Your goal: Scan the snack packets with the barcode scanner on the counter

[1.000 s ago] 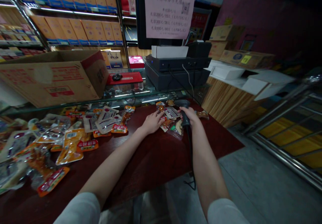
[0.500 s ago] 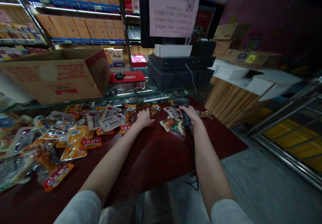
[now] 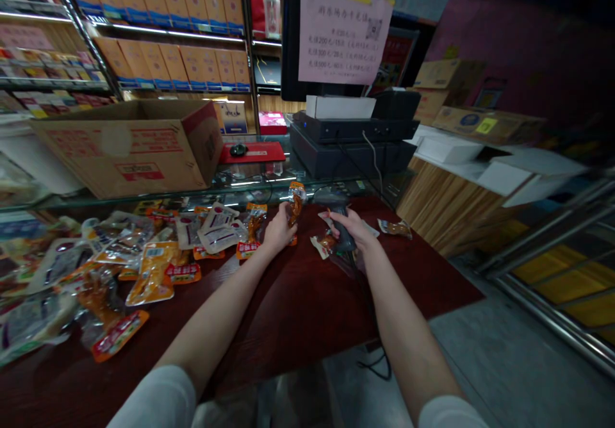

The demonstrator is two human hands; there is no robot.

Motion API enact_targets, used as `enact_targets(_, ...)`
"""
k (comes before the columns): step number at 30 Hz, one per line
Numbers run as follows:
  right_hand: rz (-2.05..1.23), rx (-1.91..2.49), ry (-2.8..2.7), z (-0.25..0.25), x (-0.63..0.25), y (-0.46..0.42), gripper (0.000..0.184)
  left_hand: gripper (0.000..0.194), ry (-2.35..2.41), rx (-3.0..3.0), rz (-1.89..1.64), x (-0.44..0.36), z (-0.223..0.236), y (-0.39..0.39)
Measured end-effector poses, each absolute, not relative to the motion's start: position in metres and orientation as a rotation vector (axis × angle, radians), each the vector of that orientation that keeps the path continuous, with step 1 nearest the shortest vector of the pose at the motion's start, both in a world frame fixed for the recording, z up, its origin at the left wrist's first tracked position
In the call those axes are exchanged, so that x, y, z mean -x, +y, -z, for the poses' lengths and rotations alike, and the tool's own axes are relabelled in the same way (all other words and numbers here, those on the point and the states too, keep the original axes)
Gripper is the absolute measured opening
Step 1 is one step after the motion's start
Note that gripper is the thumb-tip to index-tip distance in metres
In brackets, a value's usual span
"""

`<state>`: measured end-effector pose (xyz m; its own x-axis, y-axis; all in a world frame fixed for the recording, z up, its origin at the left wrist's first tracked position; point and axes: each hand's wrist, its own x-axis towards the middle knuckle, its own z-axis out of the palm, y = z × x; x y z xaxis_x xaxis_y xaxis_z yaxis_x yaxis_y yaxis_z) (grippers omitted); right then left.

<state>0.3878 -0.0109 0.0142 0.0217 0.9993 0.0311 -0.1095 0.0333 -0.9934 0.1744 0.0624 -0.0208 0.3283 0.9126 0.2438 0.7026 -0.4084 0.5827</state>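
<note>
My left hand (image 3: 280, 228) is closed on a clear snack packet (image 3: 296, 200) with an orange label and brown food inside, held upright over the table. My right hand (image 3: 354, 228) grips the handle of a black barcode scanner (image 3: 344, 226), whose head is blurred and points left toward the packet. Beneath the scanner lie a few small packets (image 3: 323, 246), partly hidden by it and my hand. Another orange-labelled packet (image 3: 254, 223) rests just left of my left hand. A large pile of vacuum-packed snacks (image 3: 154, 271) spreads over the left side of the table.
A cardboard box (image 3: 129, 159) stands on the glass counter (image 3: 240, 184) behind the pile. A mouse (image 3: 238, 150) sits on a red box, beside a cash drawer (image 3: 350, 149) and a monitor with a pink notice (image 3: 343, 37). One packet (image 3: 394, 228) lies at the table's right. The scanner cable hangs over the front edge.
My left hand has lifted the packet from the table and turned it upright. The scanner in my right hand has swung left and down toward it. The view has shifted slightly.
</note>
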Motion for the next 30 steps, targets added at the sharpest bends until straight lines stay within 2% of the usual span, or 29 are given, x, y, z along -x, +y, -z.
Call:
enact_targets(17,-1.152,1.107,-1.091,-0.006,-0.383,-0.003,0.038,0.065,1.440,-2.281,-0.725,-0.175,0.022,0.058)
enact_targets(30,-1.117,1.148,-1.117,-0.020,-0.381,-0.013,0.036,0.064,1.450,-2.284,-0.759,-0.174,0.020,0.057)
